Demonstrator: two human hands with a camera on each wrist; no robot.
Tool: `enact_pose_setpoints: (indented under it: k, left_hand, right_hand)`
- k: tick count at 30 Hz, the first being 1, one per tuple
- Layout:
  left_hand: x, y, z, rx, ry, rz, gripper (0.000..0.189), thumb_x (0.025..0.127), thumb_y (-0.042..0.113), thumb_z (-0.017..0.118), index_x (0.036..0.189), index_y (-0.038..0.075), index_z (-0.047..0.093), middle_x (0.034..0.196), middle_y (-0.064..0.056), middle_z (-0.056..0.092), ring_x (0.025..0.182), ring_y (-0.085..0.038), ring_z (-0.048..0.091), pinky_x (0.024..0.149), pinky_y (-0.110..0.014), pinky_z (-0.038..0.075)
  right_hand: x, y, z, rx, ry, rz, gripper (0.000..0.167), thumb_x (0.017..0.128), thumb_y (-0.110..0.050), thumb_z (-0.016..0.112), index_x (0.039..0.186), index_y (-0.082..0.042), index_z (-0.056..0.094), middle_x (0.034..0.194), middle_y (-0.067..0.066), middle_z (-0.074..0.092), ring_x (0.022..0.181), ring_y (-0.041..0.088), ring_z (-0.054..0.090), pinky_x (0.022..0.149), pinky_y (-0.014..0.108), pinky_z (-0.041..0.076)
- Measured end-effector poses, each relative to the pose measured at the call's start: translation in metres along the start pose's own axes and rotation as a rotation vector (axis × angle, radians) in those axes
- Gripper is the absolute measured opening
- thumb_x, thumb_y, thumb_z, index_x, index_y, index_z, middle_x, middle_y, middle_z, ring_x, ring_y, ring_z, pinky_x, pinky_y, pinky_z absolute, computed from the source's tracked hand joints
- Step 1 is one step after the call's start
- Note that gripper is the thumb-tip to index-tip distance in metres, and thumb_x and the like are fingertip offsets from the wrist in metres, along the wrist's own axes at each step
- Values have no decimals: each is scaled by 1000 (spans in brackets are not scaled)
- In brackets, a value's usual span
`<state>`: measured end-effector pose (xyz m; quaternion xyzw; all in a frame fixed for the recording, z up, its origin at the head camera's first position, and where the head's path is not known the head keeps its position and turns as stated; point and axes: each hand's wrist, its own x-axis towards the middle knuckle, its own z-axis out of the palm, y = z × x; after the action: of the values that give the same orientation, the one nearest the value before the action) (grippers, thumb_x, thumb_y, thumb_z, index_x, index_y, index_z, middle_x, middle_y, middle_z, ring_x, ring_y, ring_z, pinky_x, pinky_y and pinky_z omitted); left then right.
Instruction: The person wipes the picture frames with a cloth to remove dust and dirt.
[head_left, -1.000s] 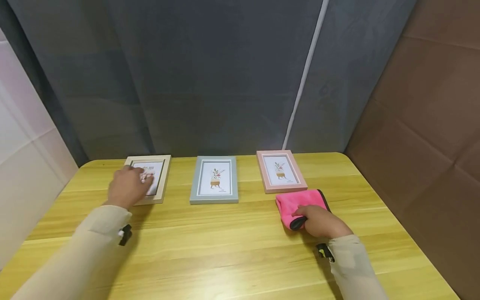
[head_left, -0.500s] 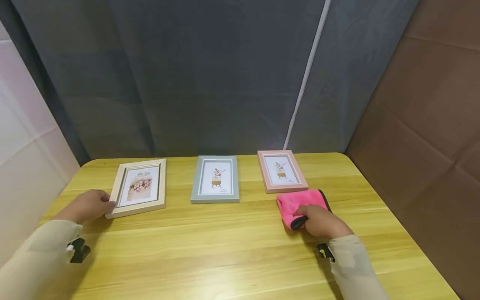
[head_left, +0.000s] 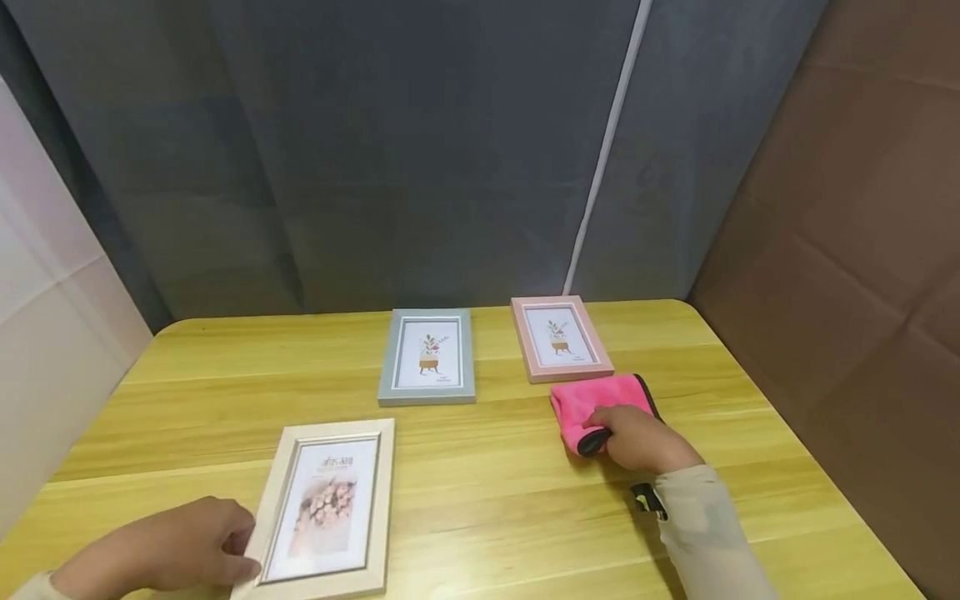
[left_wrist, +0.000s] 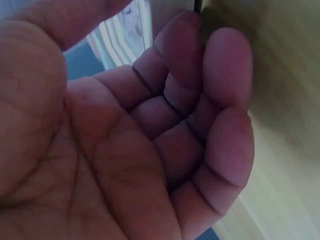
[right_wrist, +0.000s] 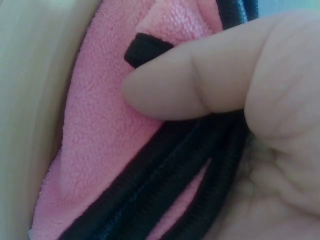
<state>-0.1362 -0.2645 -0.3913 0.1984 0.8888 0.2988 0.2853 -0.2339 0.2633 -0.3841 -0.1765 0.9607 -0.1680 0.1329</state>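
Note:
A cream picture frame (head_left: 381, 500) with a pink flower print lies at the front left of the table in the head view. My left hand (head_left: 176, 542) pinches its lower left edge, thumb on the front and fingers curled at the side. In the left wrist view the curled fingers (left_wrist: 227, 145) show, with part of the picture frame (left_wrist: 170, 10) beyond them. My right hand (head_left: 645, 439) grips a folded pink cloth (head_left: 592, 400) with black edging. Seen from the right wrist, the thumb (right_wrist: 165, 92) presses over the cloth (right_wrist: 105, 130) and its dark trim.
A blue-grey picture frame (head_left: 386, 367) with a potted-plant print lies at the back middle of the wooden table (head_left: 480, 517). A pink picture frame (head_left: 528, 346) lies right of it, just behind the cloth. A dark curtain (head_left: 420, 150) hangs behind; a brown sheet (head_left: 847, 275) borders the right.
The left hand has shifted from over the cream picture frame to its lower left edge and drawn it from the back left toward the front. The right hand and cloth have stayed put.

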Motion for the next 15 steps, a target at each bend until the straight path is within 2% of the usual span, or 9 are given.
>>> enact_pose_setpoints:
  k: [3, 6, 11, 15]
  left_hand:
    - [12, 24, 17, -9, 5, 94, 25, 92, 25, 71, 73, 18, 56, 62, 13, 48, 55, -1, 41, 48, -24, 37]
    - [36, 54, 36, 45, 67, 146, 29, 91, 29, 72, 69, 20, 55, 59, 15, 45, 52, 0, 39, 47, -23, 36]
    - [74, 104, 70, 126, 190, 162, 36, 87, 34, 73, 60, 23, 51, 54, 15, 41, 49, -1, 36, 45, -22, 34]
    - [90, 127, 83, 217, 267, 127, 37, 81, 41, 76, 63, 19, 51, 59, 11, 44, 53, -7, 38, 48, -26, 35]
  right_hand:
    - [-1, -1, -2, -9, 8, 2, 25, 91, -1, 62, 112, -6, 72, 111, 7, 69, 107, 29, 62, 101, 49, 45]
    - [-2, -1, -2, -15, 14, -1, 24, 91, -1, 62, 111, -7, 73, 109, 5, 69, 104, 27, 63, 99, 48, 46]
    - [-2, -3, 0, 2, 14, -5, 20, 93, -4, 63, 109, -6, 73, 109, 7, 69, 106, 29, 63, 100, 49, 45]
    - [-1, -6, 1, 11, 7, 26, 21, 93, -5, 62, 111, -7, 72, 112, 8, 69, 109, 30, 62, 102, 49, 44]
